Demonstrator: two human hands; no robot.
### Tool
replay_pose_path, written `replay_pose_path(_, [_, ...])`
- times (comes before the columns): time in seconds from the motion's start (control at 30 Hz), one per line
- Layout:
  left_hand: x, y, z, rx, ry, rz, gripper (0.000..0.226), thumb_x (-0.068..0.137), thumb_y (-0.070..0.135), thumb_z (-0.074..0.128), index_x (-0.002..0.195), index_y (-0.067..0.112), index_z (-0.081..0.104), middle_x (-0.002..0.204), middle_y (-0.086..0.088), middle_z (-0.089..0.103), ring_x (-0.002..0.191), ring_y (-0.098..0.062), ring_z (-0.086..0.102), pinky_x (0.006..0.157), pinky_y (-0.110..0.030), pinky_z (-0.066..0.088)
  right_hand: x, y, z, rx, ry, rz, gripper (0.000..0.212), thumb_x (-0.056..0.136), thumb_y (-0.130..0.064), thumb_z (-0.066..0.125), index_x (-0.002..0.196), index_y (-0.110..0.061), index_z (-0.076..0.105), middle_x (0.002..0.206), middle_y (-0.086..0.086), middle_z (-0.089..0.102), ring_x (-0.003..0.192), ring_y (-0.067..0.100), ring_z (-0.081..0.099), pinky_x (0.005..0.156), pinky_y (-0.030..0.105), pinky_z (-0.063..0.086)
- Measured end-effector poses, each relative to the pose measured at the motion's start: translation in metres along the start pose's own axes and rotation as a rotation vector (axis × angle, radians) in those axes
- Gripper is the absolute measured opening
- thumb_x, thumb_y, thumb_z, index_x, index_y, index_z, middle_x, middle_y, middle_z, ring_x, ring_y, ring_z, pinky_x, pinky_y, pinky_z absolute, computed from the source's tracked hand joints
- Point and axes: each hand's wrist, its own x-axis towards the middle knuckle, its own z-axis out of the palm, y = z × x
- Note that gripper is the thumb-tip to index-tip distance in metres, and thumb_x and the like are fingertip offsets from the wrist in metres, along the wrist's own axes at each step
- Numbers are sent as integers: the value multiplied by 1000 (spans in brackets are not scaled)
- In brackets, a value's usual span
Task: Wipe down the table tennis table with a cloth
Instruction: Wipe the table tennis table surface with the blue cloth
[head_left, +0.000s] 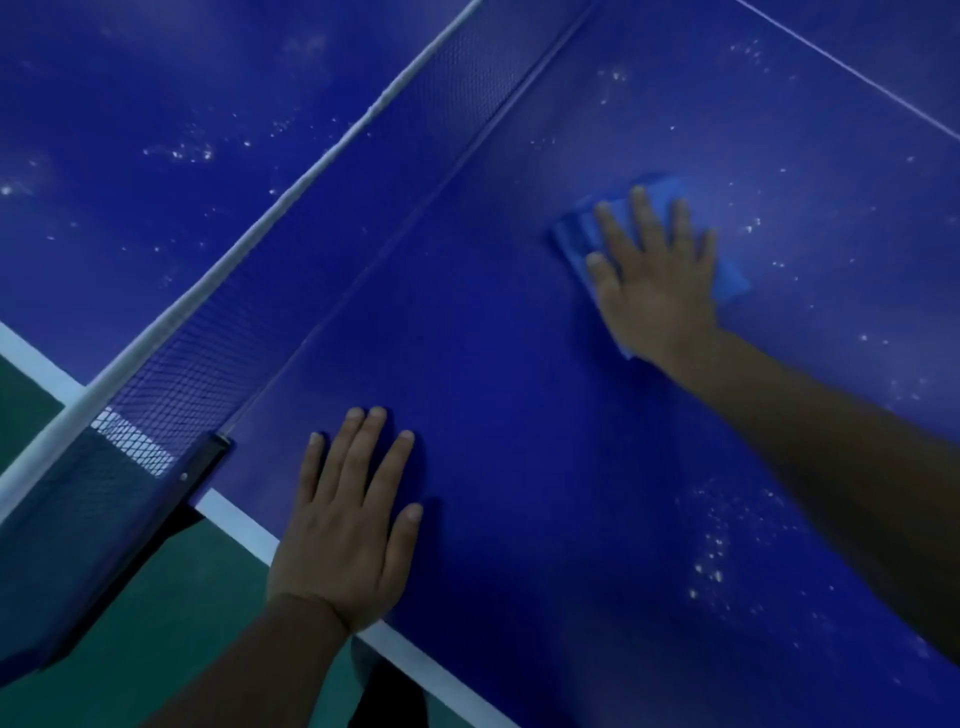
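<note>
1. The blue surface (519, 467) of the table tennis table is seen from above, with a white border line (244, 525) running along its near side edge.
2. The right hand (657, 283) is laid flat on a folded blue cloth (576, 234), its fingers straight and slightly spread, so that the cloth is pressed against the surface.
3. The cloth is found on the near half of the surface, well out from the side edge and a little short of the net; its corners show past the fingertips and beside the wrist.
4. The left hand (353, 525) is rested palm-down on the bare surface just inside the white border line, its fingers straight and lightly spread; nothing is held in it.
5. The two hands are kept well apart, the left one near the net post (205, 467) and the right one farther in.
6. The net (322, 249), topped by a white band (291, 192), is stretched diagonally across the view and is clamped at the side edge by the dark post.
7. White specks (711, 566) are scattered over the surface to the right of the right forearm, beyond the cloth, and on the far half behind the net.
8. A thin white centre line (852, 73) is seen at the upper right.
9. A green floor (156, 623) is visible below the side edge.
</note>
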Motion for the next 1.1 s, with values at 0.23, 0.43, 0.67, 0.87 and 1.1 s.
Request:
replay_pose_path(0.23, [2, 0, -2, -23, -19, 2, 59, 99, 41, 30, 149, 11, 39, 161, -13, 24, 151, -28, 15, 118, -54, 10, -52, -127, 8, 86, 23, -448, 58, 101, -54, 23, 155, -34, 27, 165, 3, 19, 151, 41, 9, 117, 66, 3])
replay_pose_path(0.43, [2, -2, -2, -26, -48, 12, 62, 101, 46, 22, 149, 10, 38, 161, -14, 25, 151, -29, 15, 117, -55, 11, 37, -95, -1, 4, 10, -100, 56, 103, -52, 21, 157, -38, 15, 167, -1, 7, 152, 38, 4, 118, 63, 4])
replay_pose_path(0.67, [2, -4, -1, -6, -51, 38, 64, 101, 46, 21, 149, 8, 38, 160, -18, 26, 150, -33, 16, 118, -57, 12, -16, -63, 2, 90, 41, 404, 57, 103, -51, 22, 158, -35, 14, 167, 2, 5, 151, 40, 3, 117, 65, 3])
replay_pose_path(0.87, [1, -3, -1, 5, -31, 31, 63, 100, 46, 25, 151, 10, 34, 161, -16, 22, 151, -31, 13, 119, -57, 9, -110, -102, 17, 60, 49, -106, 56, 101, -52, 26, 154, -33, 31, 164, 2, 23, 150, 40, 16, 117, 64, 10])
replay_pose_path(1.1, [-2, -6, 2, 33, -13, 180, 58, 101, 49, 24, 153, 24, 32, 163, -7, 19, 152, -30, 9, 120, -58, 3, -155, 59, 10, 198, 18, 810, 60, 102, -51, 22, 158, -34, 12, 167, 0, 3, 152, 36, 1, 118, 63, 2])
